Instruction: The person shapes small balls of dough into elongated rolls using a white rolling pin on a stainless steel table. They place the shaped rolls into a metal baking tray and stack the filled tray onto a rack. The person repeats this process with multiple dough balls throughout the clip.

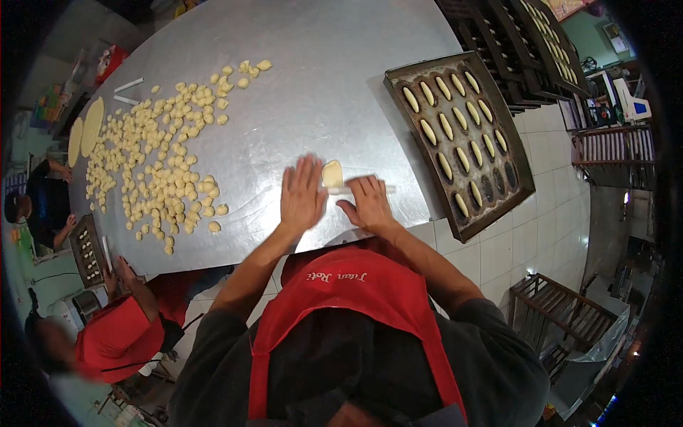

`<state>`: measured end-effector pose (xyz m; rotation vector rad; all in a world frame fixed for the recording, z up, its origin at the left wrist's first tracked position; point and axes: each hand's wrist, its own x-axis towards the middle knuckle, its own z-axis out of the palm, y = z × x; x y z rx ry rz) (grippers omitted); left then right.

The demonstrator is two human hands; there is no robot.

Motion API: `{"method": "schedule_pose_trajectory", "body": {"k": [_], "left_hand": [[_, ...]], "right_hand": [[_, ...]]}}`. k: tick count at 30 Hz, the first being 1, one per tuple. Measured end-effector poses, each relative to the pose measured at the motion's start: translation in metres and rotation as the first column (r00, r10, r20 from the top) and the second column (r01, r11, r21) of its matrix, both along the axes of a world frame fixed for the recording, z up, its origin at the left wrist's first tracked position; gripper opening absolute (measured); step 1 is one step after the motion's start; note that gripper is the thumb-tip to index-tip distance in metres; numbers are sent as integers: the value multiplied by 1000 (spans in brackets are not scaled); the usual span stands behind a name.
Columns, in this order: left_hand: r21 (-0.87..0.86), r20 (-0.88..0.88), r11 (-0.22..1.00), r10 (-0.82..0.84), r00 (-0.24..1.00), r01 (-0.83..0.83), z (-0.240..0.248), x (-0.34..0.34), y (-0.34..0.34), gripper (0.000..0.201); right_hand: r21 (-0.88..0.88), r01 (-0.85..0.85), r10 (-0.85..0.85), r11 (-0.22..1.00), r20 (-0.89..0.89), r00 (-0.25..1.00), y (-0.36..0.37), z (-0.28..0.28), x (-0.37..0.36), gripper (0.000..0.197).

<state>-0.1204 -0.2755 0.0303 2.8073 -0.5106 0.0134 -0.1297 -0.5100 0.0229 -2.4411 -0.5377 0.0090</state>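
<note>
While the right hand (368,201) lies over the pin (390,190), the dough (332,175) sits ahead and left of its fingertips

Dough is on the table (320,85), between the two hands. Long axis points away from the person, roughly square to the pin, which runs left to right. Near end meets the pin's left part, or nearly; from here I cannot tell whether the pin presses on it.

Left hand (304,193): palm down, fingers straight and slightly spread, grasping nothing visible; outline blurred. Its index finger is just beside the dough's left edge. Right hand: fingers bent across the pin, thumb apart on the near side; whether they close round it, cannot tell. Both hands are near the dough; I cannot rank them.

Appearance: pale yellow, flattened, rounded at the far end, smooth as far as I can see. Broader than the lumps (178,174) heaped leftward.
</note>
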Motion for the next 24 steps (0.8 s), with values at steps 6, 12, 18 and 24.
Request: {"method": "schedule_pose_trajectory", "body": {"k": [6,12,18,24], "left_hand": [[-246,-87,954,-195,977,169,-11,-49,-6,71],[-257,48,966,22,999,-9,4,7,-26,64],[-224,-100,955,-219,971,192,-5,-56,3,66],[-566,-102,824,-27,994,-36,17,4,36,24]], "right_hand": [[-56,421,-423,905,-25,906,-2,6,31,31],[-205,45,3,978,228,974,30,2,30,57],[-279,-66,96,958,95,991,26,10,-8,43],[26,123,-124,992,28,992,91,-8,80,50]]}}
